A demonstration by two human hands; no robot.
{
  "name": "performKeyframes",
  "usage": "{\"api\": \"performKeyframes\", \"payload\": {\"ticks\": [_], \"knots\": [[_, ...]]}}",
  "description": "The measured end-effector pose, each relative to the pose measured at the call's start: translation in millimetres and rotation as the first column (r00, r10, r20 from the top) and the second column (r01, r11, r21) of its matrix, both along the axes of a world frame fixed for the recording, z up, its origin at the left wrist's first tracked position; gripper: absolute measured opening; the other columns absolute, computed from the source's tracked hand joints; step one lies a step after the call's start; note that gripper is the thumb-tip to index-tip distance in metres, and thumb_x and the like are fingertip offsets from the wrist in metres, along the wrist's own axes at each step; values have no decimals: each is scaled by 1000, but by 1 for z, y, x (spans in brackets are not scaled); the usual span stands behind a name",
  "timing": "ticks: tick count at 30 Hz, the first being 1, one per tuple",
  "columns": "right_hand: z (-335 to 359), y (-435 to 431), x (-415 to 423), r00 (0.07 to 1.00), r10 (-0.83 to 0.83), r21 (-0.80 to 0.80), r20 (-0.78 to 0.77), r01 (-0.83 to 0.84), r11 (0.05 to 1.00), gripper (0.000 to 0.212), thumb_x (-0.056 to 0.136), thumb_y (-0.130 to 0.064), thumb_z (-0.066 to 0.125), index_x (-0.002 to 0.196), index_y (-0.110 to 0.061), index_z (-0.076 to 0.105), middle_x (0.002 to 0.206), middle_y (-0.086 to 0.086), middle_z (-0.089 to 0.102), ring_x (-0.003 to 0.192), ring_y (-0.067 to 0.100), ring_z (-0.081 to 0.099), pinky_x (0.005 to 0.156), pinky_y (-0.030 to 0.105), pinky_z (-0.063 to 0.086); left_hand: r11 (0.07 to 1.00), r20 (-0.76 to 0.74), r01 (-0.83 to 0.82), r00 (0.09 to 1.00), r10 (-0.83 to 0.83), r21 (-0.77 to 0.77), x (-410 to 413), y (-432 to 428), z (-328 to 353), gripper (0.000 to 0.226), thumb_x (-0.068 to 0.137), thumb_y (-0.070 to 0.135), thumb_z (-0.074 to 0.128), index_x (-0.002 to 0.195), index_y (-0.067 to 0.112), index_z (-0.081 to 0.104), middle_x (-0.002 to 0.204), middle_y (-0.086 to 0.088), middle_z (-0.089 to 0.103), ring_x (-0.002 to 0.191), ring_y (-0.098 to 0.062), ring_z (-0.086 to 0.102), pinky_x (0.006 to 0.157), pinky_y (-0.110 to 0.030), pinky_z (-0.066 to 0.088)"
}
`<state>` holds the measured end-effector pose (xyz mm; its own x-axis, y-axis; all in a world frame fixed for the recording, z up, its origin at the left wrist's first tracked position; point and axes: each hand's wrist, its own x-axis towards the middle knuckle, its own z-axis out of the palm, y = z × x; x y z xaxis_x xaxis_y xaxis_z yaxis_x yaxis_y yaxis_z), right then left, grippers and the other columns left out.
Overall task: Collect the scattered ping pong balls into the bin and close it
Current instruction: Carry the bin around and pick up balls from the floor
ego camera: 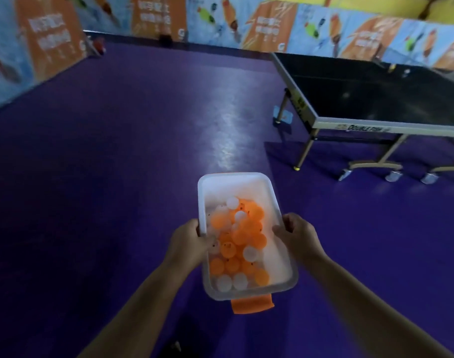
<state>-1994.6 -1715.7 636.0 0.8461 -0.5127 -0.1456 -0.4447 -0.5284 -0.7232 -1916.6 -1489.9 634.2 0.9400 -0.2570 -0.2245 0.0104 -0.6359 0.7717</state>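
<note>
While both forearms reach forward from the bottom of the view, the left hand [187,244] and the right hand [295,236] carry the bin [285,270] between them, above the floor and just in front of the body. The left hand grips the left long side, with its thumb over the rim and reaching a little inside. The right hand grips the opposite long side, with its fingers curled on the rim. The hands are apart, one on each side, and both are clamped on the bin. It is a rectangular container of cloudy white plastic, its top is open, and its long side points away from the person. An orange latch [251,304] hangs from its near short end. Inside lie the ping pong balls [236,244], most of them orange and some white, piled toward the near and middle part, while the far end of the bottom shows bare. Under all this spreads the purple floor [117,164], with a pale strip of reflected light running away past the bin. Farther to the right stands a ping pong table [375,94] with a dark top, a light edge with printed letters, and wheels [395,175] under its frame. At the far side, barrier panels [246,29] printed in orange and blue close the area, and they continue along the left. Small dark things at their foot are too blurred to tell.
</note>
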Motion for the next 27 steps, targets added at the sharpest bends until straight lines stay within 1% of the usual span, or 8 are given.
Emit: {"api": "performKeyframes", "payload": {"ticks": [4, 9, 12, 14, 16, 19, 23, 27], "knots": [[5, 1, 42, 988, -155, 16, 1, 155, 988, 9, 87, -32, 61, 88, -23, 59, 84, -6, 64, 77, 15, 63, 69, 39, 57, 992, 13, 122, 992, -122, 6, 74, -12, 8, 12, 83, 24, 61, 90, 14, 61, 75, 1, 63, 61, -10, 58, 46, -20, 37], [2, -13, 76, 951, -310, 3, -19, 310, 951, 8, 88, -28, 60, 88, -21, 57, 83, -7, 63, 73, 10, 60, 58, 24, 46, 969, -13, 245, 969, -245, -2, 143, -51, 3, 21, 83, 40, 65, 82, 20, 59, 72, 3, 63, 60, -8, 59, 45, -20, 37], [-1, -35, 93, 917, -396, 0, -33, 397, 918, 9, 87, -28, 61, 87, -19, 58, 82, -5, 63, 73, 13, 61, 61, 30, 51, 939, -47, 345, 937, -345, -15, 175, -85, -1, 25, 81, 45, 67, 81, 21, 59, 73, 3, 64, 63, -9, 61, 47, -21, 41], [-4, -54, 109, 895, -444, -2, -39, 445, 896, 10, 87, -28, 61, 87, -18, 59, 83, -4, 64, 75, 15, 62, 66, 36, 54, 919, -74, 394, 916, -395, -26, 199, -111, -5, 32, 78, 51, 68, 84, 21, 61, 76, 2, 67, 67, -12, 65, 51, -28, 50], [-8, -77, 128, 878, -477, -4, -34, 477, 879, 10, 87, -27, 61, 88, -17, 59, 83, -3, 64, 76, 16, 62, 67, 36, 54, 902, -72, 431, 900, -431, -12, 226, -141, -9, 27, 77, 45, 69, 82, 21, 61, 76, 2, 67, 68, -14, 65, 57, -35, 54], [-13, -118, 164, 860, -509, 7, -31, 510, 860, 11, 86, -27, 62, 87, -17, 58, 83, -3, 63, 76, 17, 63, 67, 37, 55, 879, -37, 477, 879, -476, 4, 270, -188, -12, 21, 77, 38, 67, 79, 18, 60, 72, 0, 65, 63, -14, 61, 52, -32, 47], [-11, -177, 221, 856, -514, 38, -47, 516, 856, 7, 86, -27, 62, 83, -23, 56, 82, -6, 62, 74, 13, 62, 68, 36, 57, 864, -53, 504, 863, -503, 2, 329, -248, -6, 21, 80, 38, 68, 84, 19, 61, 76, 1, 68, 68, -14, 66, 59, -35, 55], [-4, -235, 293, 876, -477, 32, -68, 480, 877, 9, 86, -30, 62, 85, -23, 57, 84, -5, 64, 77, 15, 64, 71, 40, 59, 885, -58, 465, 884, -464, 6, 392, -298, 2, 14, 82, 31, 65, 86, 19, 60, 77, 2, 66, 66, -13, 63, 51, -26, 47]]}}
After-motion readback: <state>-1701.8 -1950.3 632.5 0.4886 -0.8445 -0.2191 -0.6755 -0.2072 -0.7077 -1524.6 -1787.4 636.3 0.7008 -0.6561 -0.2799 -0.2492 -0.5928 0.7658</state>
